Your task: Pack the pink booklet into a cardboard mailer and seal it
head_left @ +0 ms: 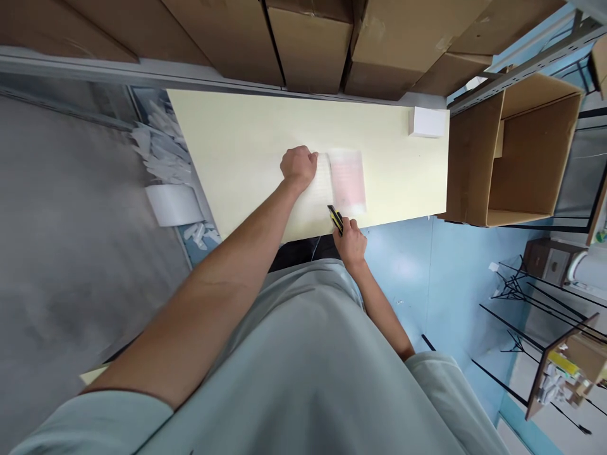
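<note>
A translucent white sheet with a pinkish part [348,181] lies on a pale yellow tabletop [237,145]; it looks like a foam or bubble wrap piece, though I cannot be sure. My left hand [300,168] is closed at the far left corner of this sheet, and what its fingers grip is hidden. Near the table's front edge, my right hand [351,243] is wrapped round a yellow and black utility knife [336,220]. The knife points away from me, its tip close to the sheet's near edge. Whether the blade touches anything cannot be seen.
A small white box [427,122] stands at the table's far right corner. Beside it is an open cardboard box [474,158]. Cardboard cartons [308,47] line a shelf above the table's far edge. A white roll [174,205] and scraps of wrapping [161,148] are on the left.
</note>
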A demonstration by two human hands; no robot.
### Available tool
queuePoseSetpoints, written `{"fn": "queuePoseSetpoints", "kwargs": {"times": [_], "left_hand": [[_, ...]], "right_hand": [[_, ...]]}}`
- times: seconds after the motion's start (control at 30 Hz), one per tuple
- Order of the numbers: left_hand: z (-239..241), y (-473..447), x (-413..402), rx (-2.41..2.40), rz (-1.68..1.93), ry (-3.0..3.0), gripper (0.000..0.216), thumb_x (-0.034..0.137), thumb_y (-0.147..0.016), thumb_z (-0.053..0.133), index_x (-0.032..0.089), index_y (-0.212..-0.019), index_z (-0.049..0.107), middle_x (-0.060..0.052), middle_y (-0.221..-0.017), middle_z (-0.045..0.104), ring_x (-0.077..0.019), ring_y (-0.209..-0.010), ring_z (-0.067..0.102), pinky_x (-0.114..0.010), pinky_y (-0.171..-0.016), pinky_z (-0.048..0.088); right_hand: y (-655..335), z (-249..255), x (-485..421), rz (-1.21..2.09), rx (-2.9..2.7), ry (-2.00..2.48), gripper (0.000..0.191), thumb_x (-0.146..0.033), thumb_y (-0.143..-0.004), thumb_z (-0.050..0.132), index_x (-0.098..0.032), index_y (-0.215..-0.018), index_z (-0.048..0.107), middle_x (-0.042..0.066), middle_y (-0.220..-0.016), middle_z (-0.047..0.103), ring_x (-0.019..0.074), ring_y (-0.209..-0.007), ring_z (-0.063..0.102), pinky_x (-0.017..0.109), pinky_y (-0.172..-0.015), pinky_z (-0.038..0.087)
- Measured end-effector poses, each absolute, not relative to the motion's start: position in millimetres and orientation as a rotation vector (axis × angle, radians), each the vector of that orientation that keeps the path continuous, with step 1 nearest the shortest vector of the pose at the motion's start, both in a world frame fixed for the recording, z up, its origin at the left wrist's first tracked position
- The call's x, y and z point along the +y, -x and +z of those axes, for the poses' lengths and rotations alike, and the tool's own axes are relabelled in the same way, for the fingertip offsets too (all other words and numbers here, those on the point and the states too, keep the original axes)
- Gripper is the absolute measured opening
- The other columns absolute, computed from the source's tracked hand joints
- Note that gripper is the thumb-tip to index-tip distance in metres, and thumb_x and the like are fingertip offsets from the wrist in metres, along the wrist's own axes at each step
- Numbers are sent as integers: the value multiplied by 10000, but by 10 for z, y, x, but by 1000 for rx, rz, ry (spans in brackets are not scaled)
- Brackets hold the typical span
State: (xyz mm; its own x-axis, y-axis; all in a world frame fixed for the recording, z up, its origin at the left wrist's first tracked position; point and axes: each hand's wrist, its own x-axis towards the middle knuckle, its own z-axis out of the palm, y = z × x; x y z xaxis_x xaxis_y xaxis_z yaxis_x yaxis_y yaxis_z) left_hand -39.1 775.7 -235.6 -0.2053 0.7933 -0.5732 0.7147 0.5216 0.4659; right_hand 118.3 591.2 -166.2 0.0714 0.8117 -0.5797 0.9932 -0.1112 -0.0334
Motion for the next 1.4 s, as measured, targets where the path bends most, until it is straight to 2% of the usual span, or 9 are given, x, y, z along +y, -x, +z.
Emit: {"fn": "queuePoseSetpoints", "kwargs": {"times": [0.13, 0.37, 0.53, 0.67, 0.77, 1.0, 1.23, 1.4], "left_hand": [[-2393, 394, 7752, 1944, 162, -1187, 398, 453, -1100, 476, 169, -1198, 736, -140, -1283, 735, -313, -1312, 624, -397, -1152, 463], [-2641, 425, 7793, 1947, 216, -1158, 350, 498, -1003, 579, 259, -1144, 791, -140, -1246, 755, -360, -1317, 635, -463, -1159, 494], [-2577, 429, 7815, 1890, 138, -1247, 303, 400, -978, 595, 212, -1115, 788, -168, -1275, 767, -348, -1306, 651, -467, -1183, 486], [-2218, 427, 7714, 1770, 117, -1234, 244, 292, -955, 614, 149, -1073, 772, -184, -1295, 773, -319, -1335, 656, -440, -1217, 457], [-1892, 437, 7553, 1726, 182, -1290, 225, 265, -969, 586, 166, -1068, 762, -162, -1272, 796, -296, -1279, 706, -403, -1154, 516], [-1210, 329, 7487, 1609, 538, -1425, 241, 261, -968, 539, 233, -1082, 750, -85, -1216, 827, -243, -1176, 771, -367, -1052, 606], [-349, -70, 8059, 1381, 952, -1623, 256, 389, -1025, 544, 265, -1124, 745, -61, -1217, 813, -239, -1116, 779, -398, -1015, 633], [284, -423, 8676, 1338, 1076, -1818, 247, 336, -1027, 569, 261, -1186, 743, -65, -1236, 791, -235, -1126, 767, -388, -1032, 617]], "right_hand": [[-1235, -1629, 5775, -659, 1790, -1957, 260, -346, -1143, 488, -231, -1361, 570, 113, -1293, 668, 228, -1072, 746, 280, -776, 573], [-1289, -1527, 5599, -661, 1771, -1905, 237, -327, -1145, 496, -231, -1353, 558, 115, -1287, 688, 219, -1075, 749, 281, -809, 575], [-1346, -1385, 5560, -737, 1767, -1904, 249, -315, -1106, 557, -238, -1342, 580, 113, -1307, 710, 230, -1066, 762, 302, -827, 577], [-1528, -1191, 5572, -900, 1772, -2137, 290, -337, -1056, 636, -231, -1325, 614, 98, -1329, 745, 250, -1096, 768, 329, -887, 576], [-1730, -1044, 5642, -941, 1769, -2388, 326, -322, -1009, 679, -229, -1318, 633, 87, -1277, 782, 261, -1117, 767, 337, -924, 567], [-2134, -794, 6239, -964, 1876, -2726, 400, -326, -903, 738, -258, -1281, 629, 51, -1163, 809, 272, -1024, 791, 349, -860, 582], [-2522, -376, 7595, -709, 2378, -2615, 329, -341, -953, 691, -250, -1267, 654, 67, -1176, 771, 275, -1011, 775, 368, -870, 590], [-2690, 172, 8765, -391, 2768, -2394, 355, -340, -1017, 656, -215, -1348, 691, 118, -1292, 684, 270, -1065, 743, 345, -882, 582]]}}
